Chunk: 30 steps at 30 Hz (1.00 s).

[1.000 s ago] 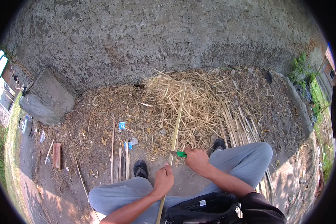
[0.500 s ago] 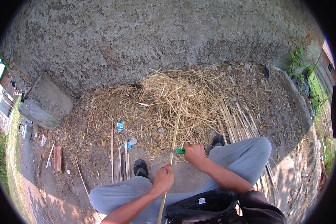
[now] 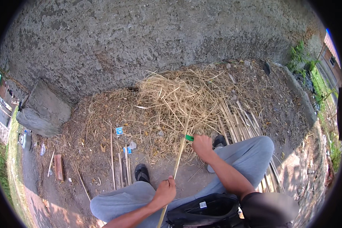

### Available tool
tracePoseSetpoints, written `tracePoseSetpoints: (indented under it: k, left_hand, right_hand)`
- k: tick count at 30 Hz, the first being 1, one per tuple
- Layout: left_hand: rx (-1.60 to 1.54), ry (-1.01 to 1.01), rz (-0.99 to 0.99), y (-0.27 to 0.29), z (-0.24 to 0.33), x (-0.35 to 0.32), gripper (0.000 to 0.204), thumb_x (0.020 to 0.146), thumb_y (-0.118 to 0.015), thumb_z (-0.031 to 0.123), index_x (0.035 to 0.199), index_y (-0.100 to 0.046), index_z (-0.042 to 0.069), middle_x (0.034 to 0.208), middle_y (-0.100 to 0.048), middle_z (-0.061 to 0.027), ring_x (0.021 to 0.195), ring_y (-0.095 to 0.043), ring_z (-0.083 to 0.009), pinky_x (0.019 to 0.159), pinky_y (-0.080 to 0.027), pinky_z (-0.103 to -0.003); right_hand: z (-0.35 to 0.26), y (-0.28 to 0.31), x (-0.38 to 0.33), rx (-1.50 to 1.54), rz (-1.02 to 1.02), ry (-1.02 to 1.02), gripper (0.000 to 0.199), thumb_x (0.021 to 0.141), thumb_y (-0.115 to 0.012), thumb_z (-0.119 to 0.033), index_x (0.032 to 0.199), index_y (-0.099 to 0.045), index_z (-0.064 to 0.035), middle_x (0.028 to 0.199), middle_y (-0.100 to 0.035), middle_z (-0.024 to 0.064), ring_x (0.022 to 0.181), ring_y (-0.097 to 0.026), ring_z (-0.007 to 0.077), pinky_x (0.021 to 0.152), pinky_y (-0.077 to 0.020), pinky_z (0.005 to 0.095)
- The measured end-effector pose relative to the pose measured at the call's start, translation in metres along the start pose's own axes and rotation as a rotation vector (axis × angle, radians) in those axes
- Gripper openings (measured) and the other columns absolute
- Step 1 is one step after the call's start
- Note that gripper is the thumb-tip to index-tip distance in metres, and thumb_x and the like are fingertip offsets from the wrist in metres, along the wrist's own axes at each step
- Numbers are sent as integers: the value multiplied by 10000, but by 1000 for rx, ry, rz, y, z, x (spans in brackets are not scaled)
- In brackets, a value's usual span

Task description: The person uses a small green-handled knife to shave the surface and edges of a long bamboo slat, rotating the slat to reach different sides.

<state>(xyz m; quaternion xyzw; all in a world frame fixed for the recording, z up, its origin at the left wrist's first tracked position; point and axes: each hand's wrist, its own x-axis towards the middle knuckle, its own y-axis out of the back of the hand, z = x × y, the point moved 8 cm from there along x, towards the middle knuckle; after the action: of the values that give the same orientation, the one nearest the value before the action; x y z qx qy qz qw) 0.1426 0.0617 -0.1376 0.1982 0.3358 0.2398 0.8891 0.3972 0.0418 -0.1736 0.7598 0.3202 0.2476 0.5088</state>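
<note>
A long, pale bamboo strip (image 3: 179,156) slants from the straw-coloured pile down between my legs. My left hand (image 3: 165,192) is closed round its nearer part. Farther up, my right hand (image 3: 202,146) grips a small green tool (image 3: 189,137), whose end meets the strip. A blade, if there is one, is too small to make out. Just beyond lies a heap of thin bamboo shavings (image 3: 178,95), with the far tip of the strip over it.
More split bamboo strips (image 3: 235,123) lie by my right leg, and several thinner ones (image 3: 120,167) by my left foot. A rough wall (image 3: 140,38) rises behind the heap. A concrete block (image 3: 45,108) stands at left, near a reddish brick (image 3: 58,167). An open black bag (image 3: 203,212) rests at my lap.
My right hand has slid the green tool away from me along the strip, farther from my left hand. My left hand keeps its grip, slightly lower. The view has shifted a little.
</note>
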Motion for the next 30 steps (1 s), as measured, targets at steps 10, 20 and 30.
tracePoseSetpoints:
  k: [10,20,30]
  left_hand:
    - [-383,169,-193,-13,-36,-22,473,1045,-274,429,731,-398,98,537,-298,28,394,-289,-114,366,-244,-307]
    - [-368,412,-228,-2,-49,-65,499,1028,-313,423,687,-440,82,523,-352,14,403,-330,-120,386,-285,-324]
    - [-344,242,75,39,-63,-27,538,1040,-363,423,750,-554,11,538,-466,-32,486,-473,-137,500,-394,-346]
  right_hand:
    - [28,-15,21,-23,-17,-98,150,808,-557,-107,849,-695,-62,780,-673,223,751,-681,397,658,-535,515]
    - [108,-21,77,-172,-239,-331,165,869,-574,-110,940,-704,-37,995,-697,208,961,-691,335,808,-551,439]
    - [89,-17,72,-77,-322,-326,224,825,-624,-151,980,-709,-14,1022,-692,230,971,-683,369,818,-557,447]
